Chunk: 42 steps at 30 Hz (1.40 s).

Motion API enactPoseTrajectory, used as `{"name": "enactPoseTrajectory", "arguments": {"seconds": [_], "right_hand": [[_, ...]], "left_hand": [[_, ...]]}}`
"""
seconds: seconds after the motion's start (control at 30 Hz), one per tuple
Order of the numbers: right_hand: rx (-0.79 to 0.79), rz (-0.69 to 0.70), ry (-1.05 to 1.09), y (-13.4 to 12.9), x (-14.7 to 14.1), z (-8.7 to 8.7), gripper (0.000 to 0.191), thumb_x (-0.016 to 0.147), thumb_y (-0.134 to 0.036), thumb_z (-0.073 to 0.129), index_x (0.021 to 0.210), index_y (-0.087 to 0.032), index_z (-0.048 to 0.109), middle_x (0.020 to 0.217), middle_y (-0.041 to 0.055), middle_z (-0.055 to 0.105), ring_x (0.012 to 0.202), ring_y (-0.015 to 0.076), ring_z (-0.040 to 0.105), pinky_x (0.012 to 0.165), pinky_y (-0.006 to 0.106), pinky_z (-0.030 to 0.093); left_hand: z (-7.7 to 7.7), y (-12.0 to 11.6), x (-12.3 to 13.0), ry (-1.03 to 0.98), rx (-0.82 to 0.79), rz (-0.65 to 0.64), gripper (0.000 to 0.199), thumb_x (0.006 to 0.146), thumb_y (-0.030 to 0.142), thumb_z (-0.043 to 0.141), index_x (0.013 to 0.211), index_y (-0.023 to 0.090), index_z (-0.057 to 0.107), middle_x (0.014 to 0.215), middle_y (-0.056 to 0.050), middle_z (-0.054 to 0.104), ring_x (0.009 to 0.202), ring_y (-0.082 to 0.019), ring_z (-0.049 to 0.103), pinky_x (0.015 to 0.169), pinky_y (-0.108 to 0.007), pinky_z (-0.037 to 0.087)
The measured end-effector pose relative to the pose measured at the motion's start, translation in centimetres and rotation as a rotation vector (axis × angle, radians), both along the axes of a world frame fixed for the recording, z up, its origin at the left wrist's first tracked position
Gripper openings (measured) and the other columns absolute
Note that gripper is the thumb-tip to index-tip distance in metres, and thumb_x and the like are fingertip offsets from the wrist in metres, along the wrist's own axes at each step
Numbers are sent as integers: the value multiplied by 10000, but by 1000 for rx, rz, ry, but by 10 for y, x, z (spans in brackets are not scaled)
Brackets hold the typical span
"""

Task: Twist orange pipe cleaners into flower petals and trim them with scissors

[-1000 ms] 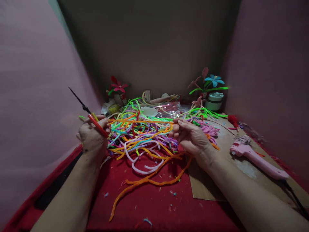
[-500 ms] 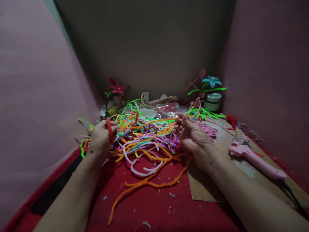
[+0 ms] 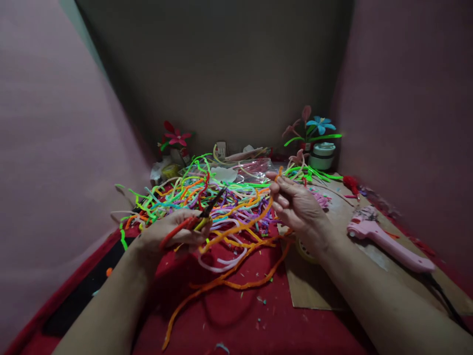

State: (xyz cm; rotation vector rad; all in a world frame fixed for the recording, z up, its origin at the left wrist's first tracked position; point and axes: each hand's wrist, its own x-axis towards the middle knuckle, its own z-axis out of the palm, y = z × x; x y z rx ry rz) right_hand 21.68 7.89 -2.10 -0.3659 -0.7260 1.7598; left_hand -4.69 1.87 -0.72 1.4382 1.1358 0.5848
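Observation:
My left hand [image 3: 177, 231] is closed around scissors [image 3: 203, 215] with red and yellow handles. Their dark pointed blades reach up and to the right over the pile. Between thumb and fingers, my right hand [image 3: 293, 197] pinches an orange pipe cleaner [image 3: 240, 228]. One short end pokes above those fingers, and the strand slopes down to near my left fingertips; whether they grip it too, I cannot tell. Beneath both hands spreads a tangled heap of coloured pipe cleaners [image 3: 173, 192]. Longer orange pipe cleaners [image 3: 242, 283] lie in front on the red cloth [image 3: 236, 325].
At right, a pink glue gun [image 3: 391, 244] with a black cord rests on a cardboard sheet [image 3: 314, 291]. Behind stand a blue pipe-cleaner flower [image 3: 321, 124], a lidded jar [image 3: 322, 157] and a red flower [image 3: 178, 137]. A dark flat object [image 3: 74, 305] lies at left.
My left hand has come right and lower, and the scissors have swung from upright to pointing up-right. An orange pipe cleaner now stretches between my hands, pinched by the right.

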Motion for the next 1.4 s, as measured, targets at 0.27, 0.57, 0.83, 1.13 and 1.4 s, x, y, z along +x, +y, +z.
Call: {"name": "enactPoseTrajectory", "arguments": {"seconds": [0.27,0.57,0.83,1.13,1.4], "right_hand": [[109,154,-333,-13,-9,-3,133,681,-238,626,719,-115,661,352,-78,410,304,40,312,331,179,301],[232,-9,-692,-26,-23,-2,168,659,-267,598,548,-146,561,390,-70,399,306,55,355,315,193,283],[364,-347,-854,-25,-24,-6,145,677,-214,555,551,-151,519,466,-53,431,415,57,362,399,191,274],[368,-358,-903,-23,-24,-11,108,659,-213,508,666,-139,587,508,-44,461,454,75,378,447,210,303],[466,-435,-1000,-20,-23,-15,71,670,-178,509,628,-158,563,556,-20,526,517,98,459,521,222,362]], "left_hand": [[1,-5,29,44,56,-76,184,725,300,597,684,153,495,516,42,496,397,-57,418,381,-159,327],[-14,3,42,528,577,92,181,774,277,499,653,172,413,563,59,366,516,-66,335,473,-174,294],[-14,1,39,947,715,-1,62,834,225,319,793,201,358,732,-7,487,593,-131,433,555,-252,320],[-8,-5,44,1297,704,40,76,816,192,288,788,214,355,653,-3,480,505,-152,435,502,-269,278],[-8,-3,40,1436,743,43,104,795,165,322,833,199,413,703,-30,535,573,-183,534,510,-290,279]]}}
